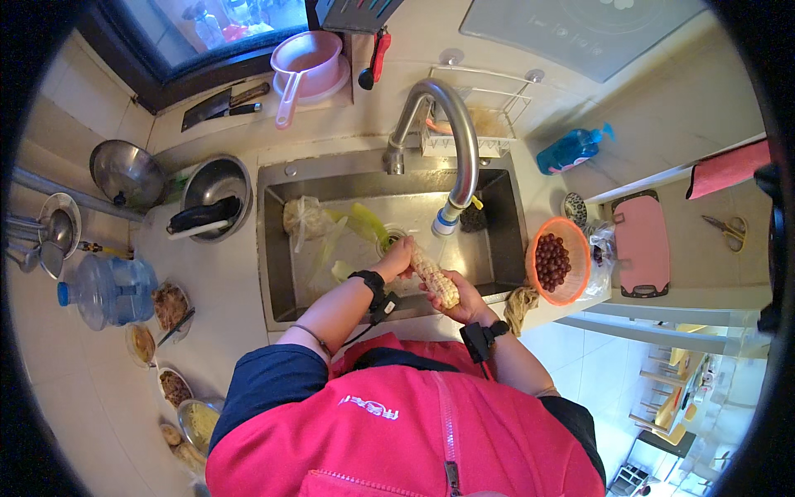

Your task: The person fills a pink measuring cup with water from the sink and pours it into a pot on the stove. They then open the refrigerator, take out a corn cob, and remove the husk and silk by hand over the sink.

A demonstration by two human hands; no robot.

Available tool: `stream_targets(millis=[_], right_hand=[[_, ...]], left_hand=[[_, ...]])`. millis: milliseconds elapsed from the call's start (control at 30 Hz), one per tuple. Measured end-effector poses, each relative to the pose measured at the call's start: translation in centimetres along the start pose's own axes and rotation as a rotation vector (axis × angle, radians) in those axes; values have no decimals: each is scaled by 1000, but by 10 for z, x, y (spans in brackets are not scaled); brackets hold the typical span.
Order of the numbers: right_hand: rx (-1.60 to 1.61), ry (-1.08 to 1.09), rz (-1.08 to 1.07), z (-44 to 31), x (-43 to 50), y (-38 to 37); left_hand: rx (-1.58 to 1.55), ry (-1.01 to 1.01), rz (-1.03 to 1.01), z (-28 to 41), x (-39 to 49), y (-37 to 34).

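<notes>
Over the stainless steel sink I hold a husked ear of corn, pale with some purple kernels. My left hand grips its far end, and my right hand holds the end nearer to me. The curved metal faucet arches above, its blue-and-white nozzle just beyond the corn; whether water runs I cannot tell. Green husk leaves lie on the sink floor near the drain. A tied clear plastic bag rests at the sink's left side. Dark mesh scrubber-like material sits in the far right corner.
An orange basket of grapes and a cloth are right of the sink. Left stands a metal bowl with an eggplant-like dark item and a white-handled tool. Cleaver, knife and pink strainer lie behind. Dishes line the left counter.
</notes>
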State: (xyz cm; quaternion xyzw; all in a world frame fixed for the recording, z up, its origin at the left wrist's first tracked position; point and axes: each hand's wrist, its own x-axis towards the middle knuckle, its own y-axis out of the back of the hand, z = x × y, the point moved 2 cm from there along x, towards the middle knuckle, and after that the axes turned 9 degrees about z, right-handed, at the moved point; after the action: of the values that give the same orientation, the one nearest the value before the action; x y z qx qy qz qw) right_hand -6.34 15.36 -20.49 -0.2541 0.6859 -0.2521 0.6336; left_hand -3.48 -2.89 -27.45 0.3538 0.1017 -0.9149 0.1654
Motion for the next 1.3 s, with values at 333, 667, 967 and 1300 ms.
stream_targets(millis=[333, 667, 967, 1300], right_hand=[[-256, 172, 154, -7, -13, 13], [-108, 179, 106, -8, -9, 4], [-45, 174, 58, -11, -10, 0], [-146, 227, 19, -14, -8, -16]], left_hand=[[640, -285, 305, 154, 28, 77], [1382, -994, 211, 137, 119, 92], [614, -384, 248, 143, 59, 84], [271, -289, -48, 84, 23, 51]])
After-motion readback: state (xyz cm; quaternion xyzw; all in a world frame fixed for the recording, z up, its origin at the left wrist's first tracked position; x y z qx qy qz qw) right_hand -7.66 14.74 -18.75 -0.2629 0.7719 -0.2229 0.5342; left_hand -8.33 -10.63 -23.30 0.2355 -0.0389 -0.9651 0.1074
